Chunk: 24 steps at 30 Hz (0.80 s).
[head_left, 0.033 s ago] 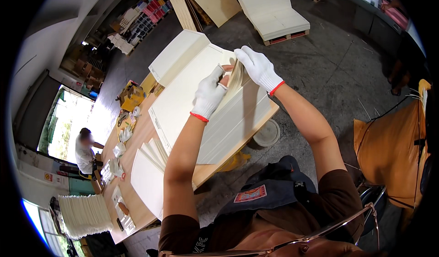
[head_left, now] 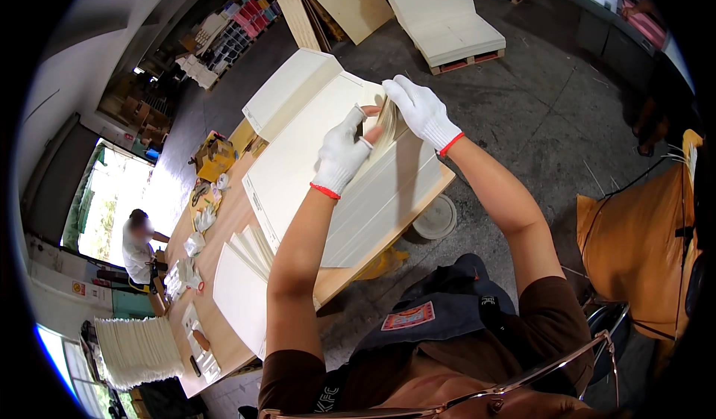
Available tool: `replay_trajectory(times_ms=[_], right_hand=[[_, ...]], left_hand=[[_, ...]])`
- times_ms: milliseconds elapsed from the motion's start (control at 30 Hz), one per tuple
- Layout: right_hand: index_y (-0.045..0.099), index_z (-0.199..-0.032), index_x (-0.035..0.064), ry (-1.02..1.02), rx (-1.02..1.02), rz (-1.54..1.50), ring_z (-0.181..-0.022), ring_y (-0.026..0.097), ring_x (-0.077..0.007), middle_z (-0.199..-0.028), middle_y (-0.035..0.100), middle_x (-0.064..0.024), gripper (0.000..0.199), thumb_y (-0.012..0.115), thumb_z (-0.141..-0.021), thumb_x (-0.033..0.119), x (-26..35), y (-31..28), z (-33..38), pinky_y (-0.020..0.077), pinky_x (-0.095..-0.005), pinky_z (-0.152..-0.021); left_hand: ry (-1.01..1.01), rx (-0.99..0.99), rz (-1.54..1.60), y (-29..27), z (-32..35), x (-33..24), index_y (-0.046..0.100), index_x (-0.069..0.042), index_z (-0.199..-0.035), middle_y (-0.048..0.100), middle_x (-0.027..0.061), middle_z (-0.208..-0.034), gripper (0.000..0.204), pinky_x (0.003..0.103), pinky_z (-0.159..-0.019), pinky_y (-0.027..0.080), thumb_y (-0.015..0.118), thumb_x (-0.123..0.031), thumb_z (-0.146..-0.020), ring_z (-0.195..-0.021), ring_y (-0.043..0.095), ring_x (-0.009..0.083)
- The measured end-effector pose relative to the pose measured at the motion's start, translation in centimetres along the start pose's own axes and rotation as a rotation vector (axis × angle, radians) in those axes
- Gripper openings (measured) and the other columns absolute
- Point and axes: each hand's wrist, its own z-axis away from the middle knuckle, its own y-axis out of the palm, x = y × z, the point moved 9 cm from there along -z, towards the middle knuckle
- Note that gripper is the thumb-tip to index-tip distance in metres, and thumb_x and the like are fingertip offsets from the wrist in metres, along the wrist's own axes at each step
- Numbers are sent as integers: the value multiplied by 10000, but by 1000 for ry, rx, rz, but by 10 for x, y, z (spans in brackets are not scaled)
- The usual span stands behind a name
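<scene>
Holding a small tan bundle of sheets (head_left: 389, 120) upright above the large cream board (head_left: 350, 188) on the counter (head_left: 224, 229), the left hand (head_left: 341, 154) and right hand (head_left: 421, 109), both gloved, have their fingers closed around it. A loose pinch could probably let sheets fan out and slip. I count two gloved hands, one bundle, one co-worker (head_left: 138, 244).

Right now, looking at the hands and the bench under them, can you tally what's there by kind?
White work gloves with red cuffs: 2 (left hand, right hand)
Small stack of tan card pieces held between both hands: 1
Large cream folded board sheet on the bench: 1
Fanned pile of cream sheets nearer the person: 1
Wooden bench: 1
Total: 6
</scene>
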Motion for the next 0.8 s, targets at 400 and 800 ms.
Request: replay_trajectory(times_ms=[400, 800], right_hand=[[550, -1076, 88, 10, -4, 6, -917, 621, -455, -928, 657, -224, 551, 314, -1022, 583, -3, -1, 2, 470, -506, -782], [544, -1063, 78, -26, -40, -1, -921, 628, -459, -917, 662, -241, 559, 322, -1019, 590, -9, 2, -1, 460, -523, -777]], left_hand=[[33, -46, 67, -3, 2, -3, 611, -143, -1326, 675, 127, -1098, 383, 328, -931, 483, 643, -184, -946, -1029, 631, 217], [-33, -6, -83, -3, 6, -19, 663, -216, -1255, 693, 90, -894, 391, 343, -796, 520, 749, -294, -882, -814, 665, 215]])
